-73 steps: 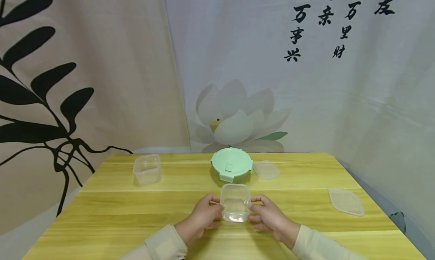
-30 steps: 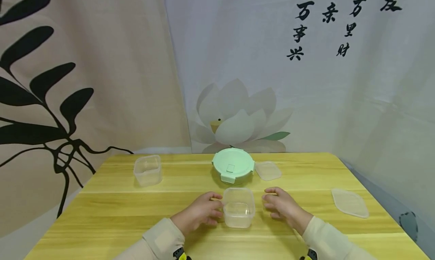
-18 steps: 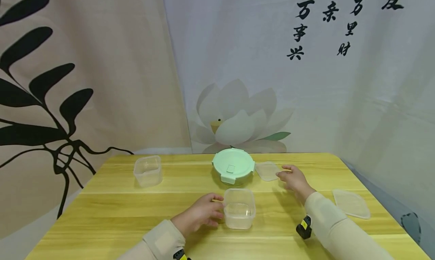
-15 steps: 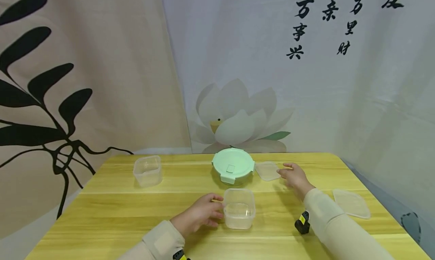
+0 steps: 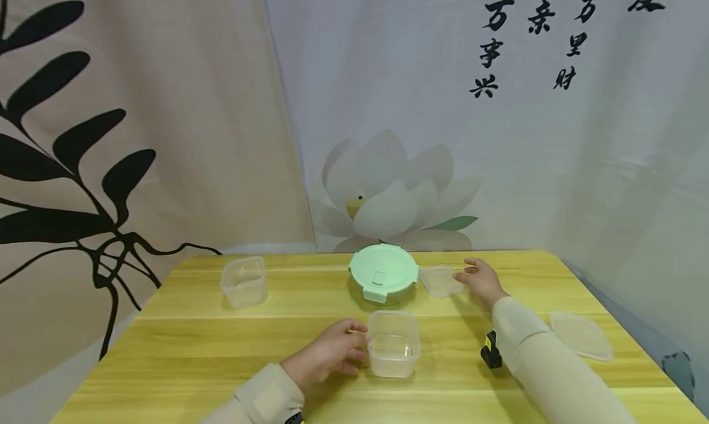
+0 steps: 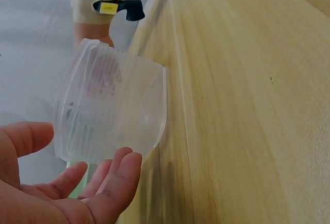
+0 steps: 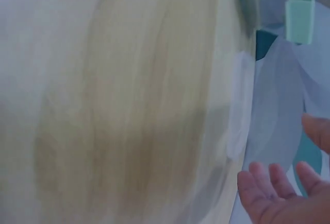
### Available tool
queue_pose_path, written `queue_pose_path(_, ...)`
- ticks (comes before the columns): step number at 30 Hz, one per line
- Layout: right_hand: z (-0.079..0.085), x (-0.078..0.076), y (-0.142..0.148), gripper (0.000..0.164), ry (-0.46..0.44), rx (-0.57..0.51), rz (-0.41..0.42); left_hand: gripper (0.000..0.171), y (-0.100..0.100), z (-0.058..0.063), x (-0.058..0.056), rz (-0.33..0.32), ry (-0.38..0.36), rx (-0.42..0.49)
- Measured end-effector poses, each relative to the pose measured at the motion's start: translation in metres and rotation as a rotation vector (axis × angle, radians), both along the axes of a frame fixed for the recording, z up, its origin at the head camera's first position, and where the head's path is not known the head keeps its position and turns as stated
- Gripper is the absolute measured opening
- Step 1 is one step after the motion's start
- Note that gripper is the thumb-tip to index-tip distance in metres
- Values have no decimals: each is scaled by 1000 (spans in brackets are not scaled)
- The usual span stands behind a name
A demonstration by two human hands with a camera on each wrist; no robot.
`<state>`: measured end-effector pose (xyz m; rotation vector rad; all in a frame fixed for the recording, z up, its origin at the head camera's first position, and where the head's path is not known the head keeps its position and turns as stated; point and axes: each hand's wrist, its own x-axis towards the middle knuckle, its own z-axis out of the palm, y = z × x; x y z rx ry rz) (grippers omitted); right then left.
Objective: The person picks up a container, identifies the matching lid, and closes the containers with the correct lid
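Note:
A clear, square plastic food container point(image 5: 394, 344) stands uncovered on the table in front of me. My left hand point(image 5: 331, 352) is beside its left wall, fingers loosely bent and spread; in the left wrist view the thumb and fingers do not close round the container point(image 6: 111, 105). Farther back, my right hand point(image 5: 480, 282) reaches to the right edge of a flat translucent lid point(image 5: 439, 281). In the right wrist view its fingers point(image 7: 278, 188) are spread just short of the lid point(image 7: 238, 108), with nothing between them and the thumb.
A round container with a mint-green clip lid point(image 5: 384, 270) stands left of the flat lid, close to it. Another clear container point(image 5: 244, 282) sits at the back left. A second translucent lid point(image 5: 581, 336) lies on the right of the wooden table point(image 5: 194, 362).
Both hands held the clear container at its sides earlier. My right hand has let go and moved back and right to the flat lid. My left hand has stayed beside the container.

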<state>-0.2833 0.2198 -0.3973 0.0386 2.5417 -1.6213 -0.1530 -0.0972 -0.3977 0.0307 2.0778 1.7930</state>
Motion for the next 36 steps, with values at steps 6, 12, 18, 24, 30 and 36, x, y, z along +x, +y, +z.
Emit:
queue_pose_path(6,-8,-14,1,68,23,124,40,36,-1,-1,-1,-9,-14,-2)
queue_pose_path(12,-18,-28,4,73,42,241,115,36,-2,-3,-1,2,-22,-12)
queue_pose_path(18,-21,-35,-1,73,66,337,152,35,-3,-4,-2,1,-26,-9)
queue_pose_path(24,-21,-42,-4,74,61,373,206,35,-4,-3,-2,-7,-25,-7)
queue_pose_path(30,-26,-52,2,76,54,434,282,33,-4,-1,0,-4,-26,-3)
queue_pose_path(36,-28,-57,1,78,48,456,299,31,-4,0,0,3,-25,1)
